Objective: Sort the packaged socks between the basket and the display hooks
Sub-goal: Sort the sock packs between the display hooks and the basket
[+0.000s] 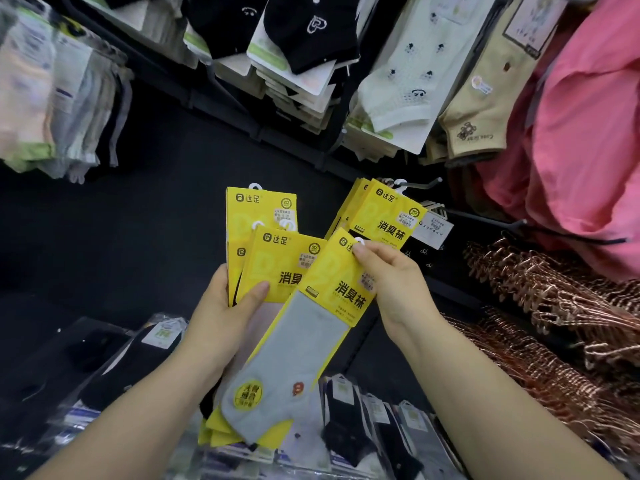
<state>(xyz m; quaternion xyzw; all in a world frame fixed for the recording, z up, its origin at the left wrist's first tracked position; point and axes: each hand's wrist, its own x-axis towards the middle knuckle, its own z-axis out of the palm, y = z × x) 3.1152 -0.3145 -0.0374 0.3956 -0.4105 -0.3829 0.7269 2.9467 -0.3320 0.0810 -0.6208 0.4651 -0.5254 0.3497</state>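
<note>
My left hand [225, 313] grips a small stack of yellow-carded sock packs [266, 244], fanned upward in the centre of the view. My right hand [391, 282] pinches the top of one yellow pack with a grey sock [311, 344], which tilts across the front of the stack. Just behind my right hand, more yellow packs [384, 216] hang on a display hook [420, 184] on the dark wall. No basket is in view.
Rows of hung socks fill the hooks above: black [304, 29], pale green [398, 81], tan [478, 109]. A pink garment [581, 133] hangs at right over a pile of copper hangers [554, 306]. Packaged socks [363, 427] lie below my arms.
</note>
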